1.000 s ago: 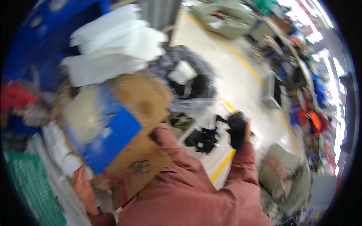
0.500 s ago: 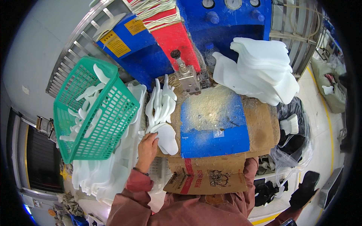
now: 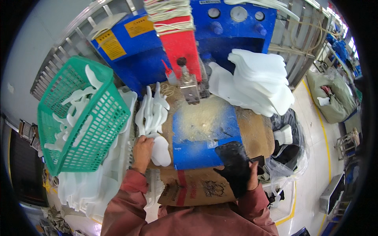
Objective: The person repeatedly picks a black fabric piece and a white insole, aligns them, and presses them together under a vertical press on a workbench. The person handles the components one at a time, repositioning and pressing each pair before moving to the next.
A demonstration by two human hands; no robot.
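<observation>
My left hand (image 3: 142, 152) is at the near end of a row of white curved pieces (image 3: 151, 112). Its bent fingers are closed on the edge of a white sole-shaped piece (image 3: 161, 150), which overlaps another one. In front of the cardboard at the right, my right hand (image 3: 254, 176) grips a black shoe-shaped piece (image 3: 233, 167); motion blurs it, and its toe end reaches over the blue sheet (image 3: 197, 155). Pale dust (image 3: 202, 118) covers much of that sheet, beneath a metal clamp-like head (image 3: 189, 89) on a red machine arm (image 3: 179, 43).
A green basket (image 3: 98, 133) of white pieces stands at the left above more white sheets (image 3: 86, 190). Stacked white shaped sheets (image 3: 260, 78) lie right of the machine head. A plastic-lined bin (image 3: 291, 157) is at the right. Blue machine housing (image 3: 232, 29) stands behind.
My right hand has come in from the lower right, bringing the black piece over the cardboard. My left hand stays at the white pieces. The whole view has shifted slightly.
</observation>
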